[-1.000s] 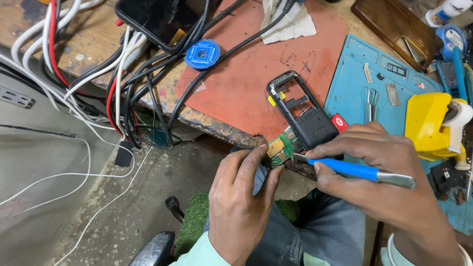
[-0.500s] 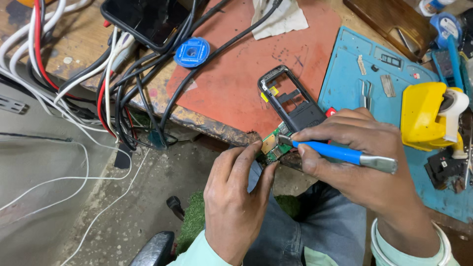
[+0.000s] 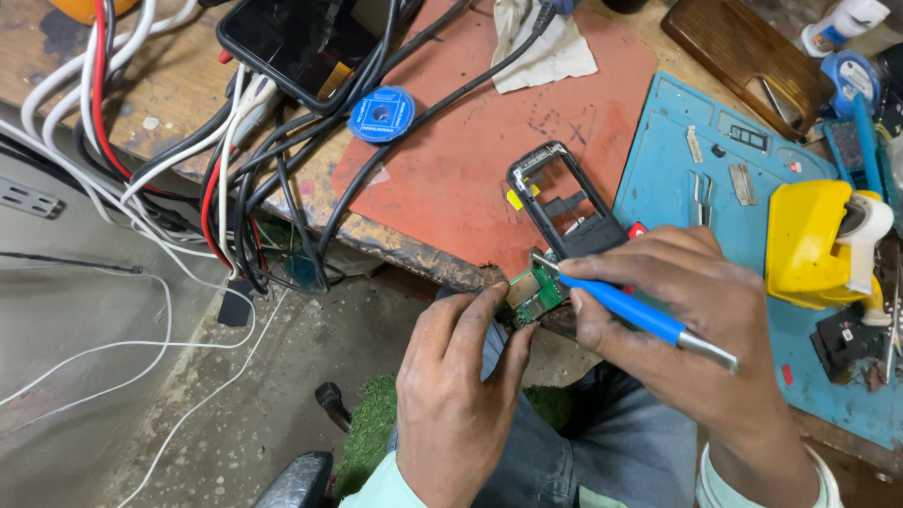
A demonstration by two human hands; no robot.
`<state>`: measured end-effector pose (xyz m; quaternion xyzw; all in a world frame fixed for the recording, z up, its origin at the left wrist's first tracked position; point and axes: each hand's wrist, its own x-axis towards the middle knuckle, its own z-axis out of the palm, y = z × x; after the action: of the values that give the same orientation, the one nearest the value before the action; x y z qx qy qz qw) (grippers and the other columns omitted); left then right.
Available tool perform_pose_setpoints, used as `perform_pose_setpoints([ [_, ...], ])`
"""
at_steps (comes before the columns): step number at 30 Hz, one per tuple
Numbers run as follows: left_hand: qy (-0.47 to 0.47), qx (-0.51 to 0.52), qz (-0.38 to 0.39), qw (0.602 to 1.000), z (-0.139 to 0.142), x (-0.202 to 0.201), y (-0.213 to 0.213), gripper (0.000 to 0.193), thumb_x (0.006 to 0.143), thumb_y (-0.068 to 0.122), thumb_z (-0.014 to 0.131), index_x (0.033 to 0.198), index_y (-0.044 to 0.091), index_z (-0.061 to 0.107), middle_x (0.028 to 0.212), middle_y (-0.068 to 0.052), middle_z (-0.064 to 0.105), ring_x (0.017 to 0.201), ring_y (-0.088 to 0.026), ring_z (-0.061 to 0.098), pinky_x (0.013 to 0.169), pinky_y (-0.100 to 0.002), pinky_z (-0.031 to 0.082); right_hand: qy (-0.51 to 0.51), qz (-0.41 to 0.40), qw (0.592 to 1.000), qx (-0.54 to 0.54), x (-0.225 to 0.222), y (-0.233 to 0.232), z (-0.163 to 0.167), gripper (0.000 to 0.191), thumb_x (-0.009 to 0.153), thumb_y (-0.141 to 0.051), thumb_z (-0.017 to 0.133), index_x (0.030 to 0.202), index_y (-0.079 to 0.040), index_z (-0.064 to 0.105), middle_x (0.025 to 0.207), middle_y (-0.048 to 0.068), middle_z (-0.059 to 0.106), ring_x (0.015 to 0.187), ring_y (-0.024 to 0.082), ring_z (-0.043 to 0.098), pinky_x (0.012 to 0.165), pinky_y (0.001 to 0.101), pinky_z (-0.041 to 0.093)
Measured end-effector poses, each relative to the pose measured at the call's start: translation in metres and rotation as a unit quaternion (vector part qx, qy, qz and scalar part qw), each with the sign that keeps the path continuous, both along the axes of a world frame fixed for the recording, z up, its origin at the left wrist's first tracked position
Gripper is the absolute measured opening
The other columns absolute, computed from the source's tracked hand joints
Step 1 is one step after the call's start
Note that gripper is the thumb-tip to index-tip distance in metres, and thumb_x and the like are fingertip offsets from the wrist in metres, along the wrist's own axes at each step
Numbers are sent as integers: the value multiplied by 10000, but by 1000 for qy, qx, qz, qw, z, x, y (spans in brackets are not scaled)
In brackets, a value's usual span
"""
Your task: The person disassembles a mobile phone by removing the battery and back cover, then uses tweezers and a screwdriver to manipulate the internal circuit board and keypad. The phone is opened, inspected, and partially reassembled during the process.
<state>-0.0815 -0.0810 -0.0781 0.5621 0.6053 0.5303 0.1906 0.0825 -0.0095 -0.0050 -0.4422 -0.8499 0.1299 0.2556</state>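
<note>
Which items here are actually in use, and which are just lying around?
In use:
left hand holding the green circuit board
right hand holding the blue-handled tool, tip at the board

Lying about:
black phone frame
blue solder-wick spool
yellow tool holder
tweezers
white cloth
cable bundle

A small green printed circuit board [image 3: 534,293], studded with metal contacts, is pinched at the edge of the workbench, tilted and partly hidden by fingertips. A slim blue-handled soldering iron with a silver metal collar [image 3: 640,318] is held slantwise, its tip resting on the board's upper edge, just below a black plastic phone frame [image 3: 562,205] laid flat on the red mat.
</note>
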Motion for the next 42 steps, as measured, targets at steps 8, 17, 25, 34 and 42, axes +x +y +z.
perform_pose_setpoints([
  [8,-25,-13,7,1000,-10,-2,10,459,805,89,853,1218,27,661,1066,-141,661,958,-313,698,806,-393,569,-4,-20,1000,16,-17,0,-6,249,753,-138,826,974,-51,750,855,75,740,768,194,697,793,327,478],
  [17,-24,-32,6,999,-10,-2,17,471,780,100,874,1201,30,676,1043,-134,663,932,-301,703,766,-388,572,-23,-67,997,35,-28,0,-10,220,752,-76,828,959,-46,759,869,75,748,799,203,708,799,326,478],
  [25,-21,-19,12,1000,-11,0,18,458,777,94,873,1187,28,679,1034,-137,663,918,-306,703,771,-392,571,-1,-102,994,28,-22,-9,-15,252,727,-85,829,968,-58,763,860,64,742,799,187,707,812,324,493],
  [34,-4,-19,14,1000,-7,6,14,461,777,92,871,1190,27,677,1044,-140,668,944,-309,705,794,-394,571,43,-86,995,9,-10,-15,-19,247,784,-117,832,1017,-72,762,875,37,741,809,165,703,823,298,484],
  [42,-5,-24,15,1000,-4,8,9,458,779,101,867,1190,26,682,1045,-145,673,943,-316,702,793,-399,570,28,-85,996,14,-7,-20,-11,237,763,-110,806,994,-83,765,870,43,749,798,167,709,810,311,480],
])
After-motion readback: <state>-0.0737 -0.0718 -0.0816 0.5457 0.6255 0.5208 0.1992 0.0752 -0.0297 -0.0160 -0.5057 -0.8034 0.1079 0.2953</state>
